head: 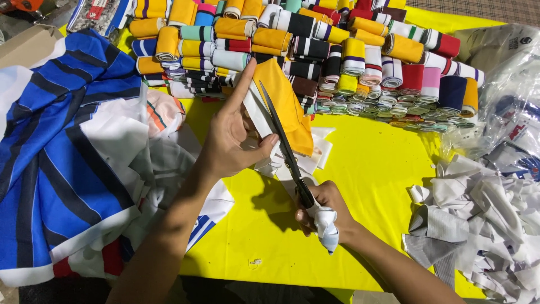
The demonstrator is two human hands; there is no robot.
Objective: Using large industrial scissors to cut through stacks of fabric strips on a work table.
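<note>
So, looking straight down at a bench [371,169] with a bright yellow cover. The left hand [230,141] has a closed grip on a folded piece of orange-yellow fabric with a white strip [284,104]: thumb pinching the white edge from below, index finger stretched up along its left side. The piece sits up off the bench, just in front of the piled rolls.

The right hand [323,208] is wrapped shut around the handles of a pair of dark scissors [287,149]. The handle end looks bound in white cloth, which hangs down below the fist. The blades point up and away, and they run right along the white strip, touching or almost touching the fabric beside the left thumb. I can't tell for sure how far apart the blades are, they look nearly together.

Under the fabric there are a few small white offcuts [318,149] lying on the yellow cover.

Along the far side there's a big stack of rolled ribbed trim [315,45] in orange, black-and-white, red, pink, navy and teal stripes. On the left is a heap of blue, black and white striped cloth [62,157] spilling over the bench edge. On the right, a pile of white and grey scraps [478,219], and beyond that some clear plastic bags [506,112].
</note>
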